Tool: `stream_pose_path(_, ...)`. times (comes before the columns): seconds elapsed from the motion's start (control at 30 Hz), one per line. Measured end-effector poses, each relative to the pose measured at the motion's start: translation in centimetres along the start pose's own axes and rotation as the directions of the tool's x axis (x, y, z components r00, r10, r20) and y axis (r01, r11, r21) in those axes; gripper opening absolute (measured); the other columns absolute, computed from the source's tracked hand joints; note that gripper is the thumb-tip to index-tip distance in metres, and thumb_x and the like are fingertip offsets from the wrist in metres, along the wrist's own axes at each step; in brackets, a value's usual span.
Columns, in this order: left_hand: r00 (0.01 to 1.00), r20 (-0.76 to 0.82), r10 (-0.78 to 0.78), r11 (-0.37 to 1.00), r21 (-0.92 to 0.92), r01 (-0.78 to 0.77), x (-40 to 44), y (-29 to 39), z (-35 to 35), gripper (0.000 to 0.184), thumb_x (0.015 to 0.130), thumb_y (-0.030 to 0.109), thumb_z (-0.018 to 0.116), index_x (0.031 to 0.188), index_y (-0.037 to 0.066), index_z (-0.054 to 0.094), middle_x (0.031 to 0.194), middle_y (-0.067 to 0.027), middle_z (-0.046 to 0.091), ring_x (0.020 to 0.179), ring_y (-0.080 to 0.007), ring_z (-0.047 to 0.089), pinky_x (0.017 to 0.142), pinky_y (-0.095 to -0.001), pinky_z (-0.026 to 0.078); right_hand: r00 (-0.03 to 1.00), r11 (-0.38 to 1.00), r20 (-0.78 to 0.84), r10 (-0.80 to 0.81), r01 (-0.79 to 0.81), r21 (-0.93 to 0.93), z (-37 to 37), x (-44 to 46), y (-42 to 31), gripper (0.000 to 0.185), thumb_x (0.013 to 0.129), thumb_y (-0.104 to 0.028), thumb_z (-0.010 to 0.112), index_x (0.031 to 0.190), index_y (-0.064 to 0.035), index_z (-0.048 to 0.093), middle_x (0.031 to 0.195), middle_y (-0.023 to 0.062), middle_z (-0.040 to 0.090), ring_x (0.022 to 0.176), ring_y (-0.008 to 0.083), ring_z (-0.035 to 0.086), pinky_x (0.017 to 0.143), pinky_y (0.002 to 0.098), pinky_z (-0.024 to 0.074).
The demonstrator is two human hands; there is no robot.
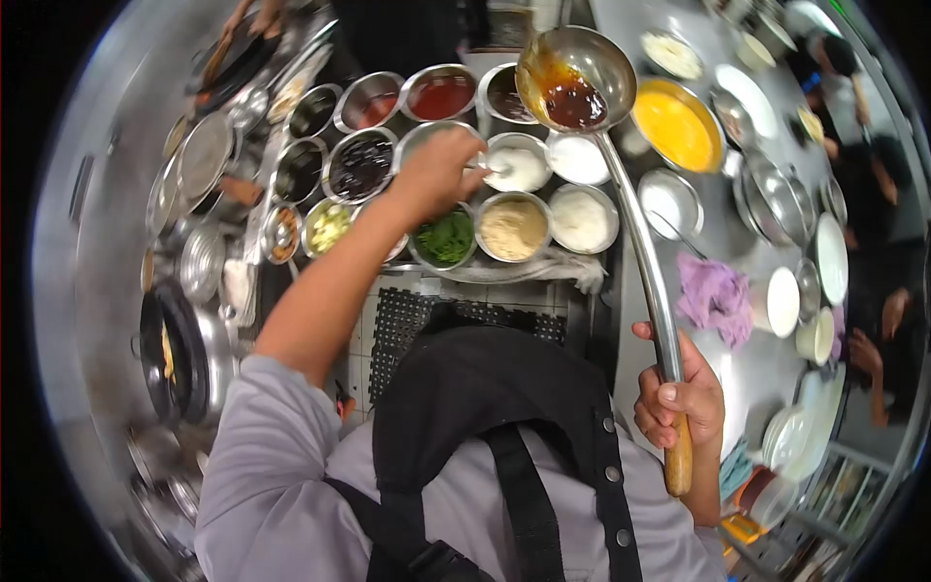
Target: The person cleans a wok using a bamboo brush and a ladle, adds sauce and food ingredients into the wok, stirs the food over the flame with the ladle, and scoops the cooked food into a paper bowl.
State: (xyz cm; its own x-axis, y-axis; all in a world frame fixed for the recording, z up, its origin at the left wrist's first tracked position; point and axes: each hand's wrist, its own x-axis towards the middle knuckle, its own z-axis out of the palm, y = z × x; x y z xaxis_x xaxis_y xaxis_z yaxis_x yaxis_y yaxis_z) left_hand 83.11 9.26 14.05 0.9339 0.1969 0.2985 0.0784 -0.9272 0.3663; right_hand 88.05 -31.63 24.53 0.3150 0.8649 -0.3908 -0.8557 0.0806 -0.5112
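My left hand, blurred by motion, reaches over the metal containers. Its fingers are closed on the handle end of a small spoon, at the edge of a container of white powder. Wrapped round the wooden handle of a large ladle is my right hand. The ladle's bowl is up beyond the back row and holds dark brown sauce. Close to my left hand are chopped greens, a pale tan powder and a dark sauce.
On the right counter are a yellow liquid container, a purple cloth, white bowls and plates. Strainers and a black pan stand left. Other people's arms show at the upper left and far right.
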Motion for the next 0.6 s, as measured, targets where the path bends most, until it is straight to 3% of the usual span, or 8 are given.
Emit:
stream_pose_path(0.2,0.753,0.406,-0.518,0.483,-0.587,0.650,-27.3,-0.7,2.1,0.028,0.093,0.027,0.069,0.110,0.005,0.067,0.103,-0.0071,0.067,0.099,-0.0171,0.063,0.087,-0.0321,0.051,0.981,0.918,0.018,0.193,-0.174,-0.356,8.0,6.5,2.8,0.070,0.078,0.000,0.061,0.144,0.0011,0.036,0.056,0.0077,0.045,0.035,0.0163,0.044,0.034,0.0279,0.0381)
stream_pose_path(0.23,0.803,0.339,-0.491,0.582,-0.558,0.591,-34.7,-0.8,4.6,0.029,0.098,0.031,0.061,0.106,0.004,0.065,0.101,-0.0070,0.066,0.099,-0.0166,0.062,0.087,-0.0337,0.050,0.977,0.893,0.013,0.213,-0.189,-0.408,10.8,6.2,3.5,0.071,0.077,0.000,0.060,0.143,0.0021,0.037,0.055,0.0079,0.045,0.034,0.0163,0.044,0.033,0.0279,0.0371)
stream_pose_path(0.3,0.281,0.719,-0.636,-0.338,-0.586,0.737,-49.8,-1.8,11.4,0.039,0.101,0.037,0.053,0.121,0.006,0.066,0.117,-0.0072,0.067,0.106,-0.0154,0.060,0.094,-0.0357,0.048,0.951,0.856,0.110,0.289,-0.205,-0.475,15.0,9.2,6.4,0.072,0.074,0.000,0.061,0.143,0.0039,0.037,0.054,0.0084,0.044,0.033,0.0166,0.043,0.031,0.0281,0.0351)
stream_pose_path(0.33,0.633,0.578,-0.516,0.264,-0.595,0.759,-56.5,-1.1,11.5,0.044,0.100,0.038,0.054,0.130,0.008,0.062,0.124,-0.0072,0.066,0.110,-0.0155,0.061,0.097,-0.0354,0.048,0.929,0.845,0.167,0.330,-0.212,-0.491,17.8,10.7,8.4,0.075,0.074,0.001,0.061,0.144,0.0044,0.034,0.053,0.0089,0.044,0.032,0.0172,0.042,0.031,0.0281,0.0343)
stream_pose_path(0.4,0.485,0.720,-0.497,0.047,-0.535,0.843,-68.1,0.7,16.0,0.045,0.097,0.037,0.058,0.129,0.006,0.062,0.125,-0.0074,0.067,0.110,-0.0168,0.063,0.097,-0.0372,0.049,0.870,0.812,0.273,0.410,-0.213,-0.544,24.3,13.1,13.0,0.079,0.073,0.000,0.063,0.145,0.0058,0.031,0.053,0.0084,0.043,0.032,0.0173,0.042,0.031,0.0280,0.0347)
stream_pose_path(0.43,0.490,0.691,-0.531,0.027,-0.564,0.825,-68.8,1.7,14.2,0.045,0.097,0.037,0.058,0.129,0.006,0.062,0.125,-0.0074,0.067,0.110,-0.0168,0.063,0.097,-0.0372,0.049,0.836,0.802,0.326,0.441,-0.204,-0.562,27.5,14.2,15.6,0.080,0.073,0.000,0.063,0.145,0.0063,0.030,0.053,0.0081,0.043,0.032,0.0170,0.041,0.031,0.0280,0.0351)
stream_pose_path(0.5,0.063,0.904,-0.424,-0.829,-0.415,0.375,-68.4,5.7,7.1,0.042,0.092,0.031,0.064,0.126,0.006,0.063,0.122,-0.0081,0.068,0.106,-0.0155,0.065,0.092,-0.0394,0.052,0.786,0.671,0.371,0.494,-0.073,-0.738,33.7,16.6,21.7,0.080,0.076,-0.010,0.069,0.145,0.0067,0.031,0.057,0.0043,0.045,0.035,0.0132,0.042,0.032,0.0256,0.0358)
stream_pose_path(0.6,0.181,0.824,-0.537,-0.771,-0.566,0.291,-74.3,6.3,4.8,0.040,0.089,0.030,0.068,0.122,0.008,0.065,0.116,-0.0059,0.070,0.102,-0.0138,0.065,0.087,-0.0397,0.054,0.688,0.420,0.417,0.594,0.178,-0.890,41.2,21.5,35.1,0.066,0.085,-0.004,0.062,0.145,-0.0024,0.037,0.067,0.0022,0.050,0.049,0.0122,0.052,0.044,0.0270,0.0451)
